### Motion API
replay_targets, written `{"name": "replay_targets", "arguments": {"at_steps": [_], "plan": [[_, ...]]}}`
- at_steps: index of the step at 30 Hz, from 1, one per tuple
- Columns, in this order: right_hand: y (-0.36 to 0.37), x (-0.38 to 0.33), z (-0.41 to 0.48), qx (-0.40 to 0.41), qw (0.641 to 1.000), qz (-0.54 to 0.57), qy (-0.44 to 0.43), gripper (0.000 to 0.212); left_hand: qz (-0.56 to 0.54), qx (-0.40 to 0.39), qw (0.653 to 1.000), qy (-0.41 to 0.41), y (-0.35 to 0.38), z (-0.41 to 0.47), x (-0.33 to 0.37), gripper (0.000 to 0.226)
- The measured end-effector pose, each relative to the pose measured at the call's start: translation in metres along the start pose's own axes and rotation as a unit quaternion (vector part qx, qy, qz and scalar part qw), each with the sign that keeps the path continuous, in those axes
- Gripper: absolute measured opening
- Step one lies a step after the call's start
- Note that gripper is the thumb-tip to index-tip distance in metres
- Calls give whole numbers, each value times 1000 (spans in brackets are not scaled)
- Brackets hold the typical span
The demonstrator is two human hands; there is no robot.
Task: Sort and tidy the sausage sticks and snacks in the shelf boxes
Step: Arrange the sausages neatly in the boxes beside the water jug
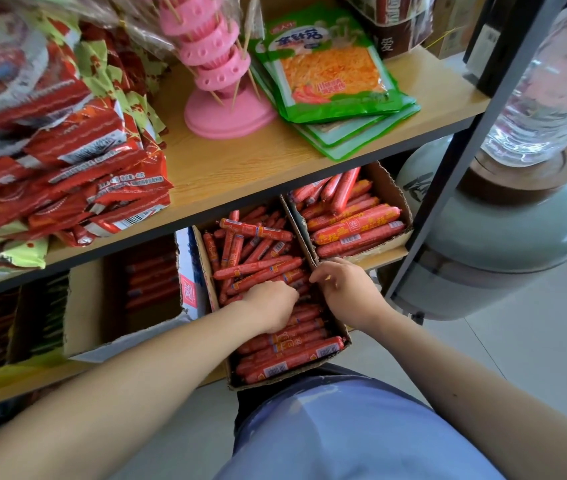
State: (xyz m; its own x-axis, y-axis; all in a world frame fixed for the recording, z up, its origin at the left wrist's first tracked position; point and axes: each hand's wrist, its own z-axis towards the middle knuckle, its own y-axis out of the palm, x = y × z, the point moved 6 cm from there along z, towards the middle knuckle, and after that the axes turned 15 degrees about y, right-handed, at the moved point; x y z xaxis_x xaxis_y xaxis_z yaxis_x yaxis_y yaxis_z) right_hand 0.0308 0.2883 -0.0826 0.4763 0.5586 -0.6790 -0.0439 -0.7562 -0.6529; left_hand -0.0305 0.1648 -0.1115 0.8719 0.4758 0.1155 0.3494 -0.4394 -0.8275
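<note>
Your left hand (270,308) is knuckles-up in the middle cardboard box (207,278). Its fingers are bent down into the sausage sticks (261,268), and the tips are buried, so it cannot be told whether they grasp any. Your right hand (346,289) lies over the right wall of the same box. Its fingers are loosely bent with the thumb pointing toward the sticks, and nothing is visibly held. The sticks fill this box: those in the near half lie in rough crosswise rows, and those in the far half are jumbled at mixed angles. The box sits on the lower shelf, with its near end jutting past the shelf edge toward your blue garment (344,434). Just beside it on the right, a second box (387,188) holds thicker sausages (354,226), most lying crosswise and a few propped on end at the back. On the left stands a larger open carton (85,306) with shaded contents that appear to be more red sticks. On the upper shelf board (240,168) are a heap of red snack packets (95,174), a pink skewer stand (219,98) and a stack of green pouches (330,71). Beyond the shelf's grey post, a pale green jar (517,230) stands on the floor.
</note>
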Motion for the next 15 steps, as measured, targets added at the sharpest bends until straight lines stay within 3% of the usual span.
{"name": "replay_targets", "arguments": {"at_steps": [5, 9, 15], "plan": [[-2, -1, -1, -6, 1000, 10, 2, 37, -21, -59, 998, -1, 9, 0, -1, 31], [-4, -1, 0, -3, 1000, 12, -1, 36, 17, -25, 1000, -3, 3, -4, -8, 40], [-4, 0, 1, -6, 1000, 10, 1, 34, 23, 2, 999, 35, 8, -10, -4, 24]]}}
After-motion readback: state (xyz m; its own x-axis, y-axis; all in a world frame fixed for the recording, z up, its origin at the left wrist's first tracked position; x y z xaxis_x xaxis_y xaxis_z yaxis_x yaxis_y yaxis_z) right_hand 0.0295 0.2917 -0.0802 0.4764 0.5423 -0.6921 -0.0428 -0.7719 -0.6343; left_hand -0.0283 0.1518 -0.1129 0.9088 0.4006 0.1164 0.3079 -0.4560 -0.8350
